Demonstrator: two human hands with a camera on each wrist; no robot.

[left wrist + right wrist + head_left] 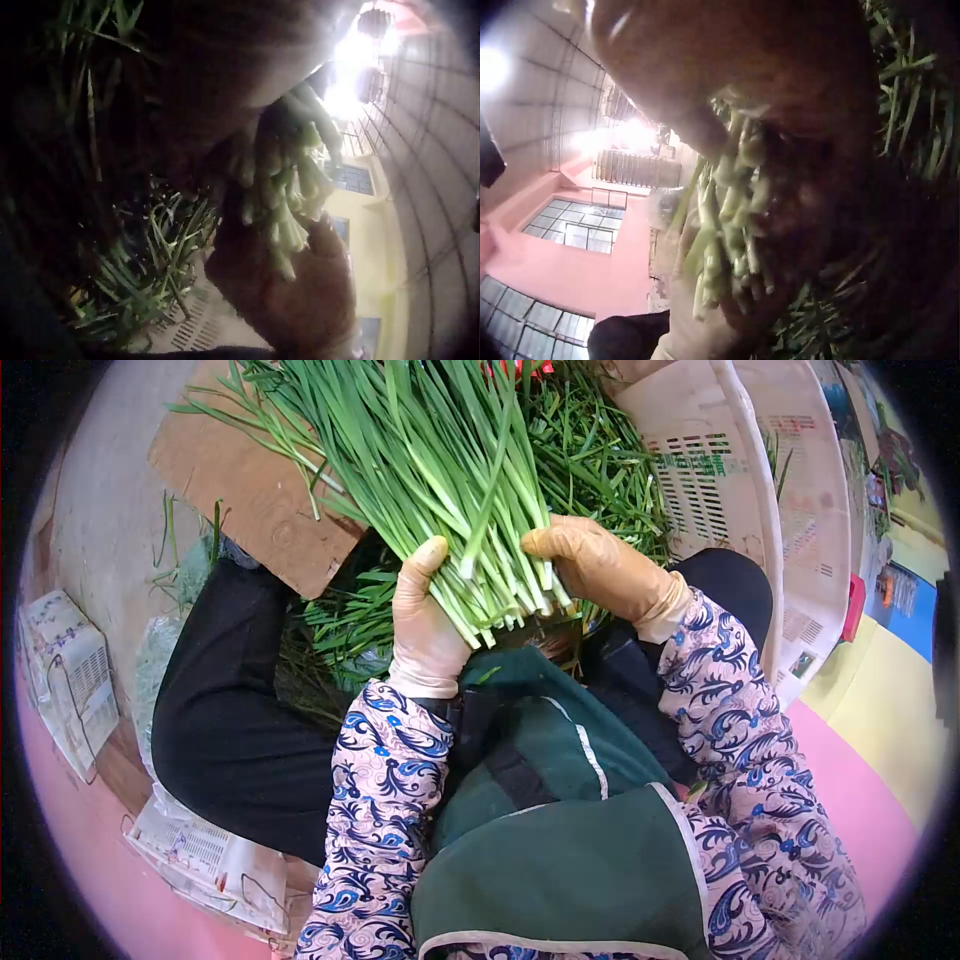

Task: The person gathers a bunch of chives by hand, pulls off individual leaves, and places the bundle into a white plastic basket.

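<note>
A large bunch of garlic chives [430, 480] lies between both gloved hands, leaves pointing away and pale cut ends toward the body. My left hand [422, 620] grips its left side near the cut ends, thumb on top. On the opposite side my right hand [610, 570] holds it, thumb also over the stalks. The pale stalk ends [292, 202] show between the two hands in the left wrist view, uneven in length. From the right wrist, the same ends [731, 217] appear close up. The fingers beneath the bunch are hidden in the head view.
Loose green leaves [590, 450] are heaped beneath and right of the bunch. A wooden board [250, 490] lies at the left. White plastic baskets [690, 470] stand at the right. The person's bent legs [235, 710] flank the work.
</note>
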